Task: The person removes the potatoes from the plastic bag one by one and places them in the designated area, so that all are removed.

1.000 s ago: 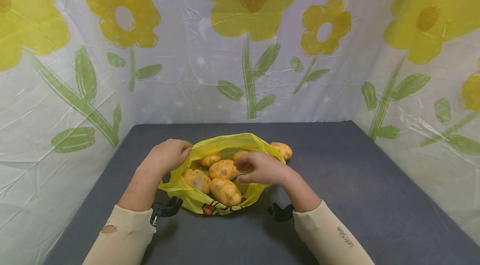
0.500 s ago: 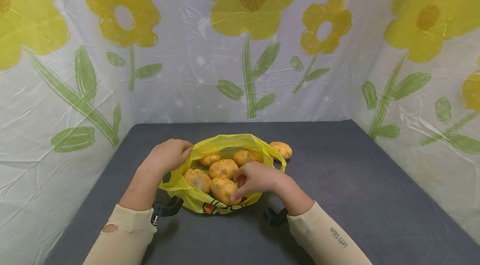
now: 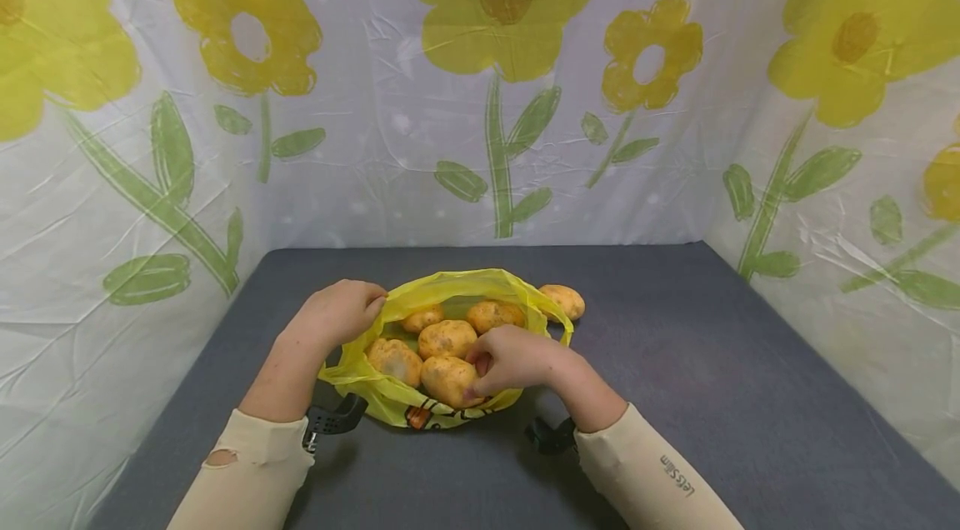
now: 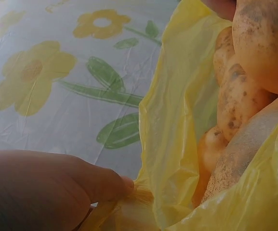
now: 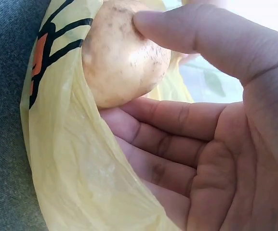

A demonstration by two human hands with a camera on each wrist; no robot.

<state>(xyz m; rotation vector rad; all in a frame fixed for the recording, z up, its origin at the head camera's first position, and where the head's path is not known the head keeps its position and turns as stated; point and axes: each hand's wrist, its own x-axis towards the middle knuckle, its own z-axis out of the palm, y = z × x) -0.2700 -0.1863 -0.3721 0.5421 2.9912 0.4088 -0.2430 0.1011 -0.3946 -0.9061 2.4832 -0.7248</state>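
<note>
A yellow plastic bag (image 3: 442, 288) lies with its mouth spread wide, several potatoes (image 3: 447, 339) inside. My left hand (image 3: 339, 315) pinches the bag's left rim between thumb and fingers; the left wrist view shows the thumb pressing the gathered plastic (image 4: 142, 193). Inside the bag's right front, my right hand (image 3: 517, 361) grips the nearest potato (image 3: 448, 381). In the right wrist view the thumb lies on top of that potato (image 5: 124, 62) and the fingers (image 5: 163, 115) curl beneath it, partly hidden by the bag's wall.
One more potato (image 3: 564, 302) sits on the dark grey table (image 3: 660, 363) just outside the bag, at its back right. White sheets (image 3: 360, 97) printed with yellow flowers hang behind the table and along both sides.
My right hand has come down toward the front of the bag and taken hold of the nearest potato, uncovering the one at the back right inside. The left hand stays at the rim.
</note>
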